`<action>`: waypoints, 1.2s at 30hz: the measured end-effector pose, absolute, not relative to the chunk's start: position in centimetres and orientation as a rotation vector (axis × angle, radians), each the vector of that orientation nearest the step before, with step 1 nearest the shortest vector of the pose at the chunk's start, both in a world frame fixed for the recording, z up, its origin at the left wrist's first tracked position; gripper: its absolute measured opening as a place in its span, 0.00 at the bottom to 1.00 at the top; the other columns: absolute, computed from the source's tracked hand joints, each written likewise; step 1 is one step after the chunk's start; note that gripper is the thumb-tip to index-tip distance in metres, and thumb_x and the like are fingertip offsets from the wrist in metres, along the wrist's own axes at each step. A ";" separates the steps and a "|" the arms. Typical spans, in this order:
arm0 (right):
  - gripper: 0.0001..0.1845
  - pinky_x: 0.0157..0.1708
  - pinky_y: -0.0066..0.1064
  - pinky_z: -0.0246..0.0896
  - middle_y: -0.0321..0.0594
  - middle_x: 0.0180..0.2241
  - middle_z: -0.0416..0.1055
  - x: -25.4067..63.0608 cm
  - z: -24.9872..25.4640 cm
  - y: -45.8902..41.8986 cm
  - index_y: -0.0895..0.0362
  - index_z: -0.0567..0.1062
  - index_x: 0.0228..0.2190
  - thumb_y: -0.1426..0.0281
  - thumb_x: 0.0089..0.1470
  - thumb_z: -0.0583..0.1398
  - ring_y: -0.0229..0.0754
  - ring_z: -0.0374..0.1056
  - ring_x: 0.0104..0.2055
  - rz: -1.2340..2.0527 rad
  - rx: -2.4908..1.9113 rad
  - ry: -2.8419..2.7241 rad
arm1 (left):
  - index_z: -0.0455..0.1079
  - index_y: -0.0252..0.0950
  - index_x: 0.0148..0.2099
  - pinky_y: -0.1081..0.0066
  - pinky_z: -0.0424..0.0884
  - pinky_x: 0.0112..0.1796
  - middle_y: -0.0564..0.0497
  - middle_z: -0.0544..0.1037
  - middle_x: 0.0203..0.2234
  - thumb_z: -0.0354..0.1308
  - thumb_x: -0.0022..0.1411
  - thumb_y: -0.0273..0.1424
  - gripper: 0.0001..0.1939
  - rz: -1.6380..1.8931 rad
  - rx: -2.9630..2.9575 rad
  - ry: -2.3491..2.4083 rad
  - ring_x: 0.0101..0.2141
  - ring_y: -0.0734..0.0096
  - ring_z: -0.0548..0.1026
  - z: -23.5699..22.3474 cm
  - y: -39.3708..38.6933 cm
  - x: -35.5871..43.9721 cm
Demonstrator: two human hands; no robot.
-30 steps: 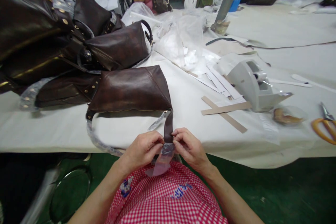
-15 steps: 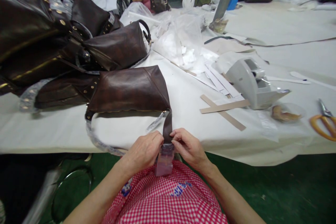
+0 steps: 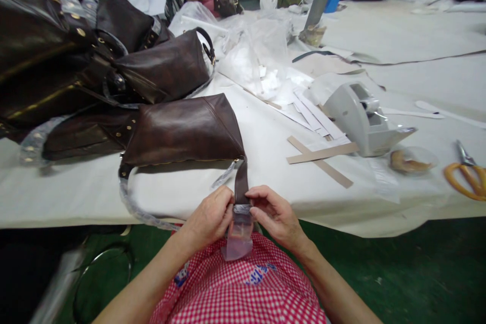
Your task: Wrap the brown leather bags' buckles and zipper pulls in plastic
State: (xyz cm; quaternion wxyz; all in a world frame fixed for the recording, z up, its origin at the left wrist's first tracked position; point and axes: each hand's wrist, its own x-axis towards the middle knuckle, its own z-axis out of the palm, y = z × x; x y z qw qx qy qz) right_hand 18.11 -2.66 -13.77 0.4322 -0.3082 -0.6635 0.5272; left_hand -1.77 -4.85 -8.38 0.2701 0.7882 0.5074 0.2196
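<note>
The person wears a red-and-white gingham apron (image 3: 243,283), its small checks covering the front. Blue lettering (image 3: 260,274) with pale edges sits near the middle, and a small blue-and-white cartoon figure (image 3: 181,274) is printed toward the left side. Both forearms are bare of sleeves, and the hands wear no gloves or rings that show.

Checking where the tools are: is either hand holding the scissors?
No, the scissors lie on the table; left hand and right hand are at the strap.
</note>
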 end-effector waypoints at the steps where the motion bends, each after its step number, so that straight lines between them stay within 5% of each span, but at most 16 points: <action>1: 0.13 0.46 0.34 0.66 0.43 0.43 0.68 18.2 -13.7 -2.7 0.53 0.70 0.46 0.72 0.58 0.58 0.43 0.67 0.46 1.329 -0.761 -1.640 | 0.57 0.38 0.34 0.69 0.63 0.32 0.51 0.66 0.28 0.44 0.65 0.23 0.07 0.601 2.096 1.356 0.29 0.68 0.65 -8.2 -4.7 -1.8; 9: 0.09 0.41 0.30 0.69 0.41 0.43 0.67 17.6 -13.6 -3.3 0.53 0.71 0.40 0.72 0.55 0.61 0.41 0.67 0.46 1.409 -0.803 -1.495 | 0.63 0.36 0.43 0.70 0.70 0.36 0.50 0.72 0.33 0.51 0.65 0.32 0.06 0.768 1.522 1.402 0.33 0.69 0.73 -7.0 -5.9 -1.4; 13: 0.09 0.37 0.28 0.69 0.41 0.41 0.69 16.5 -12.2 -3.1 0.54 0.72 0.40 0.73 0.55 0.61 0.39 0.69 0.40 1.343 -0.834 -1.618 | 0.57 0.38 0.57 0.63 0.73 0.43 0.45 0.73 0.46 0.60 0.56 0.29 0.27 0.756 1.594 1.552 0.43 0.62 0.74 -7.3 -7.9 -0.9; 21: 0.16 0.46 0.35 0.67 0.45 0.43 0.72 14.0 -9.0 -1.5 0.57 0.71 0.46 0.79 0.55 0.54 0.42 0.69 0.45 1.007 -0.541 -1.969 | 0.49 0.31 0.64 0.51 0.70 0.49 0.33 0.68 0.54 0.50 0.58 0.26 0.32 0.434 1.965 1.957 0.52 0.49 0.71 -5.8 -8.1 -1.2; 25: 0.12 0.47 0.39 0.64 0.48 0.44 0.73 13.2 -9.3 0.0 0.58 0.72 0.43 0.76 0.59 0.54 0.45 0.68 0.47 0.626 -0.514 -2.215 | 0.53 0.34 0.58 0.59 0.75 0.35 0.40 0.77 0.40 0.47 0.51 0.23 0.30 0.360 1.512 1.597 0.34 0.59 0.79 -4.2 -5.7 -4.2; 28: 0.06 0.46 0.39 0.59 0.45 0.40 0.75 13.0 -9.4 1.3 0.57 0.74 0.37 0.72 0.60 0.57 0.46 0.68 0.45 0.377 -0.532 -2.388 | 0.53 0.35 0.55 0.67 0.72 0.26 0.46 0.79 0.32 0.49 0.49 0.26 0.28 0.270 1.136 1.167 0.21 0.67 0.76 -3.4 -4.0 -6.6; 33: 0.06 0.41 0.35 0.52 0.40 0.31 0.74 12.9 -9.3 2.1 0.58 0.74 0.35 0.70 0.61 0.58 0.42 0.67 0.36 0.320 -0.548 -2.596 | 0.56 0.39 0.54 0.70 0.70 0.28 0.45 0.79 0.42 0.56 0.48 0.30 0.29 0.167 0.963 0.955 0.28 0.66 0.78 -2.4 -2.0 -8.0; 36: 0.06 0.40 0.34 0.50 0.41 0.32 0.74 13.1 -9.5 2.1 0.58 0.74 0.33 0.71 0.61 0.58 0.41 0.65 0.35 0.379 -0.560 -2.654 | 0.67 0.35 0.39 0.74 0.68 0.28 0.52 0.78 0.30 0.58 0.48 0.28 0.13 0.083 1.191 1.186 0.29 0.69 0.75 -2.0 -1.3 -7.7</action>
